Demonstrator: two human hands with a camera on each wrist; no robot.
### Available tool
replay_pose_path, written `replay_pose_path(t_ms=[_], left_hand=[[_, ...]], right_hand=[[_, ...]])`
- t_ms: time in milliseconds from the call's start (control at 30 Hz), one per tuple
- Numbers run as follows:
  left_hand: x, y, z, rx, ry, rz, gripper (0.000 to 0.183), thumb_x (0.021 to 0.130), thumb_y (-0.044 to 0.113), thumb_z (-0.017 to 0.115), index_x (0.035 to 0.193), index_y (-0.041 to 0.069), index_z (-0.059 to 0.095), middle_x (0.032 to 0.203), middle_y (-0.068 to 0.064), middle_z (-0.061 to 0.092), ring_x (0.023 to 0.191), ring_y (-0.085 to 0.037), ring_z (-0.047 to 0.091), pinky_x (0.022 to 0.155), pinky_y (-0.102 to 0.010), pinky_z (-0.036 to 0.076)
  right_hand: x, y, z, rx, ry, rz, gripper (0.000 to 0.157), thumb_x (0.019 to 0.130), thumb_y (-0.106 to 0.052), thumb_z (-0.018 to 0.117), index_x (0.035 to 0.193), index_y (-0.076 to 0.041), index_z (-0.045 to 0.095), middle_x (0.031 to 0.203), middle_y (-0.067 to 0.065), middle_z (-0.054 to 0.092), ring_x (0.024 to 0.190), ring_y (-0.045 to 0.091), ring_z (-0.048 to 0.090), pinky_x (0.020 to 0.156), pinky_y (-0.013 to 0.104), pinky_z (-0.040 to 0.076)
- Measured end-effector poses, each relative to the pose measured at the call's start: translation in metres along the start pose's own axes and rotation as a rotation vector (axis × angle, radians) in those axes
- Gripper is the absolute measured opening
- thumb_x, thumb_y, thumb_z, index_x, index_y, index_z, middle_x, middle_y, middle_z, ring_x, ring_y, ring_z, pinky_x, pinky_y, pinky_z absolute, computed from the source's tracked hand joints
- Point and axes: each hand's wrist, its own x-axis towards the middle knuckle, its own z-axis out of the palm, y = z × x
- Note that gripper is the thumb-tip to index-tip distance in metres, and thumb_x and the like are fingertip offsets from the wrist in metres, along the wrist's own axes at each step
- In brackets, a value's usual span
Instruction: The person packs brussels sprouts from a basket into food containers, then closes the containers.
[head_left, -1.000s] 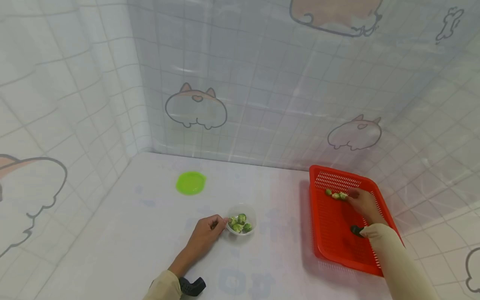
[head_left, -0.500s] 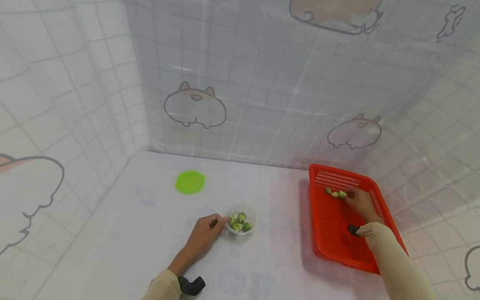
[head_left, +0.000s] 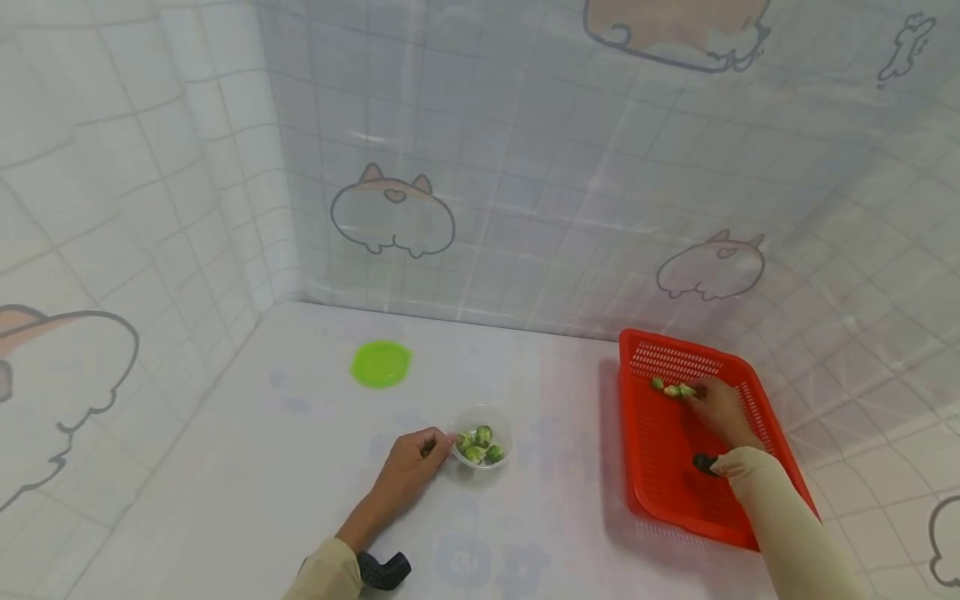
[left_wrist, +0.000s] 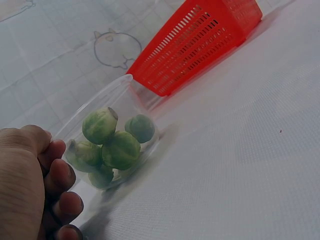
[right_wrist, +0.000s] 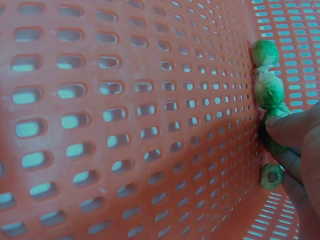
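My left hand (head_left: 408,468) pinches the near-left rim of a clear plastic bowl (head_left: 501,423), which stands on the white table. Several Brussels sprouts (left_wrist: 121,150) lie in the bowl, plainest in the left wrist view. Over on the right, my right hand (head_left: 722,410) reaches down into a red plastic basket (head_left: 634,467). In the right wrist view its thumb and fingers grip a Brussels sprout (right_wrist: 272,140), partly covered by the thumb. More loose sprouts (right_wrist: 269,90) sit in a row beside it along the basket, and another small sprout (right_wrist: 271,176) is close to the fingers.
A bright green round lid (head_left: 381,364) lies flat on the table, behind and left of the bowl. White tablecloth (head_left: 555,467) separates bowl and basket. A curtain with a grid and cartoon animals (head_left: 480,208) hangs behind the table and along its sides.
My right hand has shifted slightly left within the basket, and its fingers have come onto a sprout. The left hand and the bowl stay in place.
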Motion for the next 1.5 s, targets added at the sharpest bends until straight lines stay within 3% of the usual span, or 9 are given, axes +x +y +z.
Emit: replay_pose_path(t_ms=[267,533,800,1033,1233,1400,1500], left_hand=[[0.0,0.003,0.0,-0.004,-0.003,0.008,0.044,0.096,0.061,0.056,0.08,0.022,0.069,0.068,0.006,0.055,0.068,-0.014,0.051,0.059,-0.026,0.04],[-0.001,0.006,0.0,-0.008,-0.008,0.004,0.042,0.097,0.058,0.057,0.08,0.022,0.069,0.068,0.006,0.054,0.068,-0.013,0.05,0.059,-0.025,0.04],[-0.001,0.007,-0.002,-0.02,-0.004,0.005,0.041,0.097,0.056,0.058,0.081,0.02,0.069,0.067,0.006,0.055,0.068,-0.013,0.051,0.06,-0.026,0.04],[-0.001,0.007,-0.003,-0.011,-0.008,-0.014,0.04,0.098,0.055,0.058,0.081,0.02,0.069,0.068,0.005,0.056,0.069,-0.014,0.052,0.061,-0.026,0.041],[-0.001,0.005,-0.003,-0.013,-0.01,-0.008,0.04,0.098,0.056,0.058,0.081,0.022,0.069,0.068,0.005,0.056,0.068,-0.014,0.052,0.061,-0.026,0.041],[0.0,0.004,-0.003,-0.011,-0.011,0.002,0.04,0.097,0.057,0.058,0.08,0.022,0.069,0.068,0.005,0.056,0.069,-0.014,0.052,0.061,-0.026,0.041],[-0.001,0.004,-0.004,-0.015,-0.012,0.004,0.04,0.097,0.056,0.058,0.08,0.022,0.069,0.068,0.005,0.055,0.069,-0.014,0.052,0.061,-0.026,0.041]], right_hand=[[-0.004,-0.002,-0.005,-0.004,-0.01,-0.019,0.029,0.093,-0.005,0.067,0.117,0.012,0.065,0.111,0.029,0.066,0.096,0.042,0.063,0.081,0.057,0.05],[-0.006,-0.013,-0.015,0.034,-0.017,0.037,0.031,0.096,-0.009,0.066,0.119,0.011,0.064,0.11,0.028,0.067,0.092,0.038,0.063,0.078,0.05,0.052],[-0.006,-0.02,-0.017,0.086,0.006,0.045,0.038,0.1,-0.021,0.065,0.125,0.006,0.064,0.116,0.027,0.067,0.101,0.04,0.061,0.089,0.058,0.049],[-0.004,-0.025,-0.013,0.084,0.06,0.009,0.038,0.098,-0.028,0.068,0.121,0.002,0.068,0.116,0.024,0.068,0.098,0.037,0.062,0.08,0.046,0.052],[-0.007,-0.04,-0.012,0.117,0.101,-0.037,0.031,0.095,-0.016,0.071,0.122,0.0,0.069,0.117,0.021,0.07,0.105,0.04,0.065,0.077,0.036,0.052],[-0.013,-0.06,-0.014,0.214,0.084,-0.029,0.031,0.096,-0.013,0.07,0.124,0.0,0.068,0.117,0.021,0.07,0.105,0.04,0.067,0.074,0.018,0.049],[-0.014,-0.07,-0.015,0.304,0.041,0.002,0.033,0.097,-0.017,0.069,0.127,-0.002,0.067,0.118,0.02,0.07,0.1,0.031,0.07,0.074,0.018,0.052]])
